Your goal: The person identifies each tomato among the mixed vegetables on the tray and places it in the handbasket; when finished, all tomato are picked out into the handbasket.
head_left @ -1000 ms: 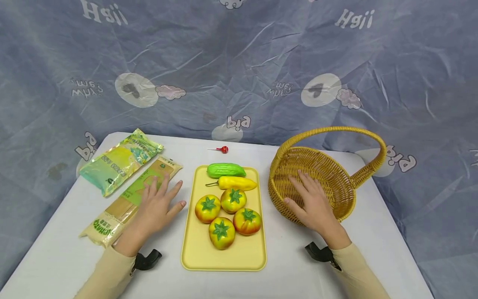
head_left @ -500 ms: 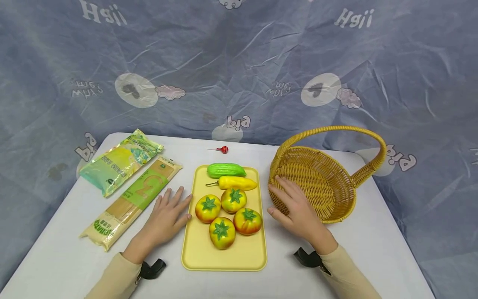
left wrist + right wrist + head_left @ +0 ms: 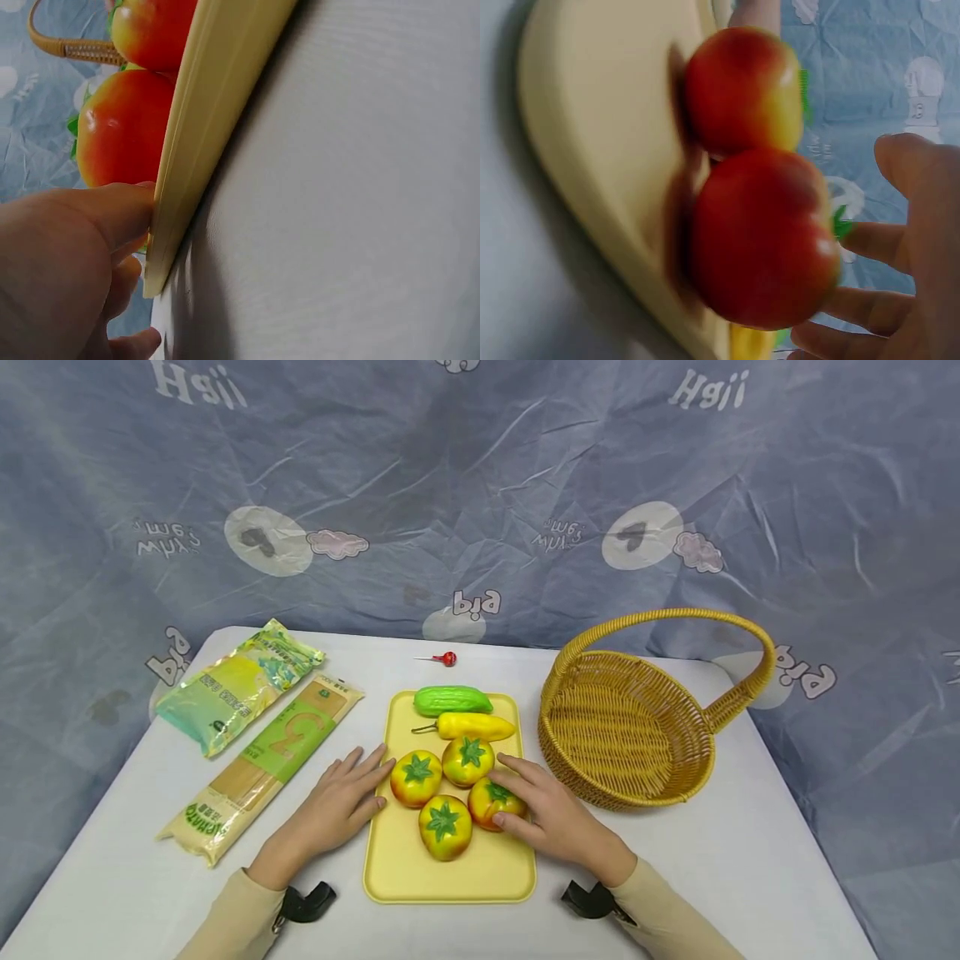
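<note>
A yellow tray [image 3: 450,885] holds several toy tomatoes [image 3: 446,828], a yellow pepper [image 3: 477,727] and a green cucumber [image 3: 452,701]. My left hand [image 3: 330,806] is at the tray's left edge, fingers loosely spread; in the left wrist view its thumb [image 3: 112,210] touches or lies just over the rim, near a tomato [image 3: 126,127]. Over the rightmost tomato [image 3: 487,806] hovers my right hand [image 3: 558,818], partly covering it. The right wrist view has that tomato [image 3: 765,240] beside my spread fingers, the thumb [image 3: 907,161] apart from it; fingertip contact is unclear.
A wicker basket [image 3: 615,731] with a tall handle stands to the tray's right. On the left lie a noodle packet [image 3: 266,768] and a green-yellow bag [image 3: 240,689]. Behind the tray is a small red object with a thin stem [image 3: 447,658]. A blue-grey cloth [image 3: 480,485] hangs behind the table.
My right hand has moved left from the basket to above the rightmost tomato. My left hand has come right, off the noodle packet, to the tray's left edge.
</note>
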{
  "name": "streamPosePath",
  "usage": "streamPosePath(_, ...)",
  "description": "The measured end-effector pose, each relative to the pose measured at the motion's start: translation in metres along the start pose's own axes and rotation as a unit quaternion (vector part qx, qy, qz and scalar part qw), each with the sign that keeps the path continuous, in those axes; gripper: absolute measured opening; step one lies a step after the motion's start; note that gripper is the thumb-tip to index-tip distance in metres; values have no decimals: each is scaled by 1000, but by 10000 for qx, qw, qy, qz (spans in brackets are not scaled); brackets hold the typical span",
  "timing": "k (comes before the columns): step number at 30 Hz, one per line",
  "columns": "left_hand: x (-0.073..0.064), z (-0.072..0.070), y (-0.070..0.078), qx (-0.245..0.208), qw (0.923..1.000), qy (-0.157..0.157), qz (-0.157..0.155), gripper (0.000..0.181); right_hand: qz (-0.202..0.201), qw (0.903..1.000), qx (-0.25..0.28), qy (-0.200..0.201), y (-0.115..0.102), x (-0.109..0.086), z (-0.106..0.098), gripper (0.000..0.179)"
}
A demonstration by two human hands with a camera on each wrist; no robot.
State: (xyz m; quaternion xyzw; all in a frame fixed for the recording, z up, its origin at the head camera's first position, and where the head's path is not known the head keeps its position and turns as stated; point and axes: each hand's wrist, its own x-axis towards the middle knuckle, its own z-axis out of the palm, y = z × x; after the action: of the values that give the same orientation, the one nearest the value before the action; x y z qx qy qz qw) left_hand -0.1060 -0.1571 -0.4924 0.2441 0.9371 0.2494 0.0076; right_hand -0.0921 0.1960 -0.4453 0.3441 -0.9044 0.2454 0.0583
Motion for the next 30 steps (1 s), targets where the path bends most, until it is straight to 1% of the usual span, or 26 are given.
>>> streamPosePath(3,0,1,-2,-30,10000,50,46,54,-11,9999,100,28,3,-1,8,46)
streamPosePath(6,0,4,-5,-159,9998,100,49,52,-25,9998,213,62,6,-2,14,46)
streamPosePath(11,1,7,-11,-477,9987,192,68,50,-50,9987,490,119,9,-1,18,48)
streamPosePath(16,2,9,-13,-685,9970,333,97,48,-154,9966,762,278,12,-1,23,49)
streamPosePath(24,4,14,-15,-825,9949,570,120,43,-81,9933,1057,470,11,-6,32,47)
streamPosePath(30,1,16,-16,-912,9942,566,25,42,-145,9918,1141,551,13,-8,36,46)
